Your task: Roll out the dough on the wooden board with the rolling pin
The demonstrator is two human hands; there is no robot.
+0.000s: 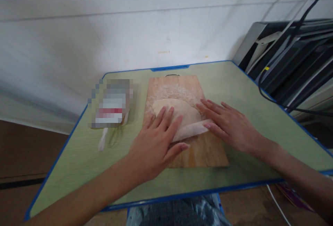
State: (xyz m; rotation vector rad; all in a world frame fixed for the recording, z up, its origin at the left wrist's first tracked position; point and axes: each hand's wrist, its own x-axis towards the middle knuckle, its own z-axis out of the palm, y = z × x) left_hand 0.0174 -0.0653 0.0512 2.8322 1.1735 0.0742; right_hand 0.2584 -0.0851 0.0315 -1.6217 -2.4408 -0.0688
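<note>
A flat, rounded sheet of pale dough (179, 109) lies on a wooden cutting board (208, 153) dusted with flour. Across the near edge of the dough runs a whitish rolling pin (192, 131), its ends covered by my hands. My left hand (157, 139) lies palm down over the pin's left end, fingers stretched onto the dough and thumb apart. Over the right end rests my right hand (229, 125), also palm down with straight fingers, its fingertips at the dough's right edge. Neither hand is wrapped round the pin.
The board stands on a green table (249, 97) with a blue rim. To its left lies a pixelated package (111, 104) with a white strip (103, 139) sticking out. A white wall borders the back. Dark panels (293, 56) and a black cable (273, 99) are at the right.
</note>
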